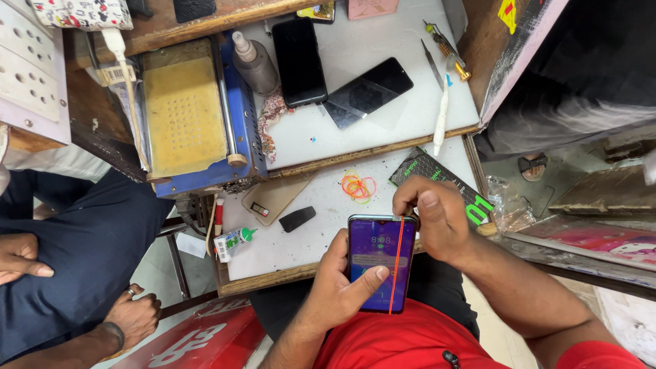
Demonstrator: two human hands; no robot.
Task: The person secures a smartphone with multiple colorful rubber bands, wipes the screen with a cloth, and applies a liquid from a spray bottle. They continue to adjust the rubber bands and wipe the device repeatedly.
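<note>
A smartphone (374,254) with a lit purple screen sits upright over my lap, and an orange rubber band runs lengthwise down its right side. My left hand (336,287) cradles it from the left, thumb lying across the lower screen. My right hand (432,215) pinches the phone's top right corner, where the band goes over the edge. Loose orange and yellow rubber bands (358,186) lie on the white worktop (321,236) just beyond the phone.
On the worktop lie a tan phone back cover (272,200), a small black piece (297,219), a glue tube (232,242), a black packet (444,181), two dark phones (299,60) (367,92), tools (441,116) and a blue-yellow machine (195,113). Another person in dark clothes (75,260) sits left.
</note>
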